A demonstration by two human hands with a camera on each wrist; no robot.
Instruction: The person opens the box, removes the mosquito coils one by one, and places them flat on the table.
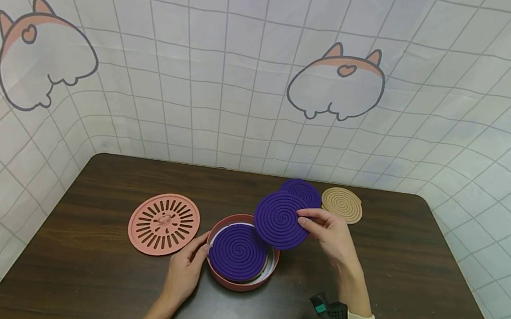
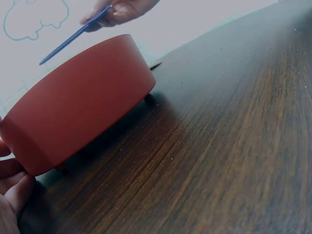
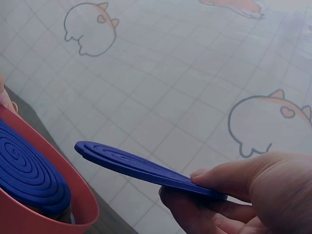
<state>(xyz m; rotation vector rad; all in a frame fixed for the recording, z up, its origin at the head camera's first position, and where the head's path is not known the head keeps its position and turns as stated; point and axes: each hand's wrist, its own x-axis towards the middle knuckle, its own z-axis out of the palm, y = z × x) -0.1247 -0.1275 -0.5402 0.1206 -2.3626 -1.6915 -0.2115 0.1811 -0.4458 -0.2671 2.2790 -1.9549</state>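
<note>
My right hand (image 1: 331, 235) pinches a purple mosquito coil (image 1: 278, 221) by its right edge, thumb on top and fingers beneath. The coil is raised, tilted, over the right rim of a round red box (image 1: 235, 286). Inside that box, another purple coil (image 1: 237, 251) lies flat on top; what lies under it is mostly hidden. At the box's left side my left hand (image 1: 184, 273) grips the wall with thumb and fingers. In the left wrist view, those fingers (image 2: 10, 168) touch the outer wall, partly cut off by the frame.
A pink slotted round lid (image 1: 164, 225) lies left of the box. At the back of the dark wooden table (image 1: 83, 266) are a purple coil (image 1: 301, 189) and a tan coil (image 1: 342, 205). A white grid-patterned cloth (image 1: 249, 69) hangs behind and at both sides.
</note>
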